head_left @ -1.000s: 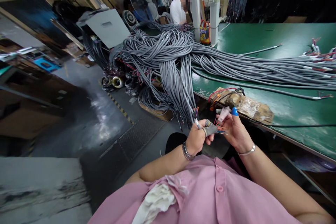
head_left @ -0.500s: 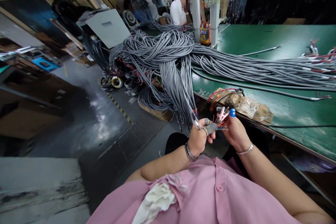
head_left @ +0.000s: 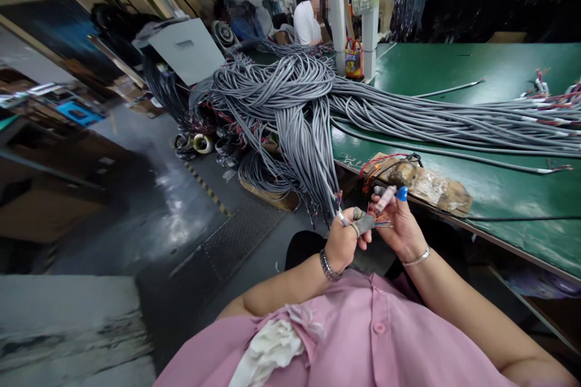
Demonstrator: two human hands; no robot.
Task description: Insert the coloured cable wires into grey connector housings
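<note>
My left hand (head_left: 344, 242) is closed around the end of a grey multi-core cable (head_left: 341, 217), its thumb and finger wrapped in grey tape or covers. Thin red, blue and dark wires (head_left: 381, 224) fan out from the grip toward the right. My right hand (head_left: 405, 231) wears a blue cap on one digit and pinches a small pale pink, clip-like tool (head_left: 385, 198), blurred by motion. The tool's lower tip is at the bare wires; whether it grips one I cannot tell.
A thick bundle of grey cables (head_left: 290, 87) drapes over the green table (head_left: 499, 193). At the table edge lies a taped wooden block (head_left: 431, 187) with wires. White posts (head_left: 333, 12) stand behind. Beyond sits a person in white (head_left: 306, 23) near a fan (head_left: 245, 3).
The pink tool's spread arms have come together, and it has tilted in my right hand. That hand has turned slightly, showing more palm. My left hand has stayed nearly still on the cable.
</note>
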